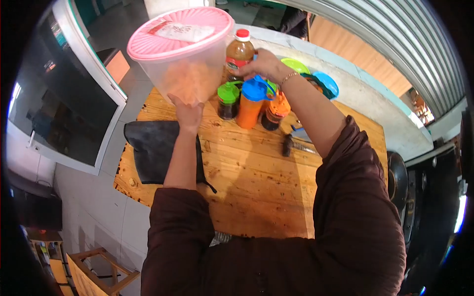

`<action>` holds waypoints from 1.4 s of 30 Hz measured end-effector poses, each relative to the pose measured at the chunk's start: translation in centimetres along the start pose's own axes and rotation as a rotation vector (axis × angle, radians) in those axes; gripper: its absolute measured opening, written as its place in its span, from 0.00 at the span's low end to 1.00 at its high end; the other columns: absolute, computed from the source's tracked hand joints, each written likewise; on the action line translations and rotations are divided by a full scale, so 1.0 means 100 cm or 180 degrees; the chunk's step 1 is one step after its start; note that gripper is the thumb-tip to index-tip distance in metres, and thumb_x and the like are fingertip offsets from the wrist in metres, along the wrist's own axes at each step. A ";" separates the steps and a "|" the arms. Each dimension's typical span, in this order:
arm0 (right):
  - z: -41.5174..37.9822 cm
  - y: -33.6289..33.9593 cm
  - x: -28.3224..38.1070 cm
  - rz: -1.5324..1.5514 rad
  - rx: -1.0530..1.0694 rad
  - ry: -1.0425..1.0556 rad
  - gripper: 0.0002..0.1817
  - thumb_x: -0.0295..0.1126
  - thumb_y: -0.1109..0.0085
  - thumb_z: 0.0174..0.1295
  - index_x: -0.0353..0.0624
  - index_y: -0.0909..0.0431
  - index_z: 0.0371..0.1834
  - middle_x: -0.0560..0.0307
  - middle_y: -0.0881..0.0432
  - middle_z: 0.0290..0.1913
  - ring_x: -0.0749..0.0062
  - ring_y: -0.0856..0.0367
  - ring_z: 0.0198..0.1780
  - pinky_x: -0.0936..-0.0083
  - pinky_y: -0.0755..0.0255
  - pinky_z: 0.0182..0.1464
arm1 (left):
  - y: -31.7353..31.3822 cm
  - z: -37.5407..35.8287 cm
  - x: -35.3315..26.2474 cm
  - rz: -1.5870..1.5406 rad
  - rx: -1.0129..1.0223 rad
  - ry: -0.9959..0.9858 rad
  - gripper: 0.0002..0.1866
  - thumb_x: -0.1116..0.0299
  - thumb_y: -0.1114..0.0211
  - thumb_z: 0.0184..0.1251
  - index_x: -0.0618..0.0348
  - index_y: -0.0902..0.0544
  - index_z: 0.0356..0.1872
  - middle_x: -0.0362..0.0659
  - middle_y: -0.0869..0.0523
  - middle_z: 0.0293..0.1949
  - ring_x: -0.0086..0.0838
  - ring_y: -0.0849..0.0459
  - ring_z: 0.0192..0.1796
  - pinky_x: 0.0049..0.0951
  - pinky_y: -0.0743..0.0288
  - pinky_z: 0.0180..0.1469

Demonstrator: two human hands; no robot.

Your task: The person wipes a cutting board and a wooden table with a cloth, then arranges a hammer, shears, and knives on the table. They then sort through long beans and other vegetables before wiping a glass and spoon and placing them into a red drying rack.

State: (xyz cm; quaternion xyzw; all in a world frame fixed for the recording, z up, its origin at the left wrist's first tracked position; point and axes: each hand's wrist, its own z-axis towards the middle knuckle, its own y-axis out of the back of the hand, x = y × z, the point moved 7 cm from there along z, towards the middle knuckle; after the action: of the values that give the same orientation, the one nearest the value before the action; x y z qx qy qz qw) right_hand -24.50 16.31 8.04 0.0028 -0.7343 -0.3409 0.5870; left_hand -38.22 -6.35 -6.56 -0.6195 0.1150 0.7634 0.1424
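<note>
A large translucent plastic tub [163, 74] with a pink ribbed lid [143, 37] and orange contents stands out at the table's back left. My left hand [189, 114] grips its lower front edge, thumb up against the wall and the other fingers partly hidden. My right hand [264, 66] is closed around a brown-filled bottle [241, 49] with a red cap. Just in front of that bottle are a green-lidded dark sauce bottle [228, 101], a blue-lidded orange squeeze bottle [251, 106] and an orange-topped dark bottle [274, 114].
A black cloth [150, 148] lies over the left side of the wooden table [256, 197]. A dark-handled knife [291, 145] rests right of the bottles. Green [296, 65] and blue [327, 84] plastic pieces sit by the back wall. A wooden stool [101, 271] stands at lower left.
</note>
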 end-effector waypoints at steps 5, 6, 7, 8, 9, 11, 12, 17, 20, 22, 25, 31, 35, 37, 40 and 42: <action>-0.080 0.046 0.050 -0.0065 -0.0889 0.0479 0.34 0.35 0.26 0.58 0.27 0.29 0.62 0.52 0.13 0.37 0.71 0.13 0.33 0.78 0.20 0.33 | -0.010 -0.039 -0.034 0.0906 0.0825 0.0508 0.51 0.71 0.23 0.49 0.78 0.46 0.72 0.62 0.27 0.65 0.45 0.25 0.67 0.36 0.33 0.70; -0.111 0.052 0.057 0.0281 -0.0973 0.0745 0.28 0.34 0.30 0.62 0.27 0.27 0.60 0.53 0.14 0.34 0.72 0.14 0.29 0.80 0.21 0.31 | -0.020 -0.054 -0.043 0.1133 0.0972 0.0439 0.50 0.70 0.21 0.48 0.77 0.42 0.69 0.62 0.27 0.64 0.45 0.26 0.66 0.37 0.32 0.69; -0.137 0.053 0.056 0.0317 -0.0968 0.0708 0.23 0.33 0.33 0.64 0.28 0.25 0.55 0.54 0.15 0.33 0.73 0.14 0.28 0.82 0.23 0.29 | -0.032 -0.070 -0.047 0.1354 0.1121 0.0363 0.48 0.69 0.19 0.47 0.77 0.38 0.67 0.62 0.27 0.64 0.46 0.26 0.66 0.37 0.31 0.68; -0.164 0.050 0.052 0.0352 -0.0964 0.0666 0.17 0.31 0.36 0.66 0.28 0.23 0.51 0.55 0.15 0.32 0.75 0.15 0.27 0.83 0.24 0.27 | -0.038 -0.083 -0.050 0.1548 0.1073 0.0234 0.49 0.68 0.17 0.45 0.76 0.37 0.67 0.61 0.27 0.63 0.46 0.25 0.65 0.38 0.29 0.66; -0.187 0.039 0.040 0.0356 -0.0781 0.0511 0.14 0.30 0.37 0.67 0.29 0.22 0.48 0.56 0.16 0.31 0.76 0.15 0.27 0.82 0.23 0.27 | -0.045 -0.096 -0.052 0.1743 0.1028 0.0094 0.51 0.66 0.15 0.42 0.75 0.37 0.66 0.61 0.26 0.62 0.46 0.25 0.64 0.39 0.27 0.64; -0.219 0.002 0.005 0.0316 -0.0474 0.0092 0.13 0.29 0.38 0.68 0.28 0.22 0.47 0.57 0.17 0.31 0.77 0.15 0.29 0.81 0.23 0.27 | -0.061 -0.109 -0.051 0.1919 0.0854 -0.0103 0.52 0.64 0.13 0.38 0.75 0.35 0.64 0.60 0.26 0.61 0.45 0.24 0.62 0.40 0.25 0.61; -0.226 -0.025 -0.023 0.0283 -0.0354 -0.0183 0.14 0.29 0.39 0.68 0.28 0.22 0.51 0.57 0.18 0.31 0.77 0.15 0.29 0.80 0.23 0.27 | -0.069 -0.113 -0.046 0.1910 0.0739 -0.0156 0.52 0.62 0.12 0.37 0.75 0.34 0.62 0.61 0.26 0.60 0.45 0.23 0.61 0.40 0.25 0.61; -0.205 -0.104 -0.167 0.0722 -0.1402 -0.0788 0.23 0.28 0.40 0.64 0.30 0.28 0.61 0.42 0.15 0.37 0.52 0.14 0.39 0.60 0.22 0.42 | -0.087 -0.110 -0.018 0.1275 0.0236 0.0041 0.50 0.67 0.13 0.42 0.74 0.38 0.62 0.61 0.33 0.60 0.49 0.26 0.60 0.39 0.23 0.57; -0.187 -0.105 -0.194 0.0806 -0.2062 -0.0501 0.30 0.27 0.40 0.63 0.31 0.35 0.69 0.42 0.16 0.38 0.50 0.14 0.40 0.59 0.23 0.44 | -0.091 -0.118 -0.009 0.0832 -0.0118 0.0019 0.41 0.65 0.13 0.43 0.75 0.30 0.53 0.54 0.25 0.49 0.40 0.22 0.56 0.32 0.18 0.39; -0.190 -0.096 -0.176 0.0927 -0.2224 -0.0644 0.32 0.27 0.40 0.63 0.31 0.39 0.70 0.42 0.16 0.36 0.50 0.15 0.40 0.59 0.23 0.46 | -0.097 -0.120 -0.004 0.0985 0.0079 0.0029 0.39 0.67 0.14 0.45 0.75 0.30 0.52 0.52 0.25 0.48 0.38 0.21 0.55 0.29 0.18 0.35; -0.196 -0.079 -0.142 0.0696 -0.2371 -0.0692 0.39 0.28 0.37 0.61 0.32 0.45 0.74 0.43 0.17 0.36 0.51 0.16 0.40 0.58 0.23 0.47 | -0.102 -0.126 -0.012 0.1338 0.0028 -0.0455 0.36 0.64 0.15 0.42 0.68 0.26 0.50 0.59 0.25 0.53 0.53 0.20 0.51 0.48 0.24 0.55; -0.188 -0.044 -0.108 -0.0128 -0.2650 -0.0576 0.46 0.37 0.26 0.54 0.37 0.42 0.73 0.43 0.17 0.37 0.49 0.16 0.40 0.58 0.22 0.45 | -0.110 -0.132 -0.054 0.2200 0.0171 -0.0355 0.36 0.53 0.19 0.48 0.60 0.25 0.56 0.54 0.22 0.52 0.54 0.20 0.53 0.51 0.25 0.53; -0.172 -0.039 -0.120 -0.0109 -0.2534 -0.0724 0.39 0.43 0.25 0.53 0.38 0.35 0.64 0.38 0.15 0.40 0.41 0.15 0.44 0.54 0.22 0.48 | -0.112 -0.129 -0.061 0.2508 0.0130 -0.0058 0.36 0.50 0.19 0.45 0.58 0.25 0.53 0.53 0.23 0.52 0.52 0.20 0.54 0.52 0.24 0.52; -0.171 -0.038 -0.121 -0.0150 -0.2636 -0.0608 0.37 0.44 0.26 0.54 0.38 0.33 0.61 0.34 0.15 0.44 0.39 0.15 0.47 0.53 0.22 0.50 | -0.111 -0.128 -0.063 0.2578 0.0143 -0.0063 0.37 0.50 0.19 0.43 0.58 0.25 0.52 0.53 0.24 0.53 0.52 0.20 0.55 0.53 0.24 0.52; -0.174 -0.035 -0.118 -0.0236 -0.2553 -0.0791 0.36 0.44 0.26 0.54 0.37 0.33 0.60 0.33 0.15 0.45 0.40 0.16 0.49 0.53 0.23 0.50 | -0.106 -0.140 -0.064 0.2216 0.0168 -0.0507 0.37 0.52 0.19 0.41 0.59 0.26 0.50 0.54 0.21 0.50 0.53 0.18 0.51 0.53 0.24 0.50; -0.174 -0.036 -0.123 -0.0257 -0.2566 -0.0718 0.35 0.45 0.25 0.54 0.36 0.32 0.58 0.34 0.15 0.45 0.40 0.16 0.50 0.53 0.23 0.50 | -0.096 -0.150 -0.059 0.1963 0.0448 -0.0474 0.37 0.53 0.20 0.40 0.59 0.27 0.50 0.53 0.18 0.47 0.54 0.17 0.48 0.53 0.23 0.48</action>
State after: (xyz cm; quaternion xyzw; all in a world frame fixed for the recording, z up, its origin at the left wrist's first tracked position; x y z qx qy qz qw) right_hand -7.06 9.87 -2.94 -0.2356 -0.6011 -0.6219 0.4432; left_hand -19.97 -3.12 -3.83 -0.4865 0.3391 0.8039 -0.0452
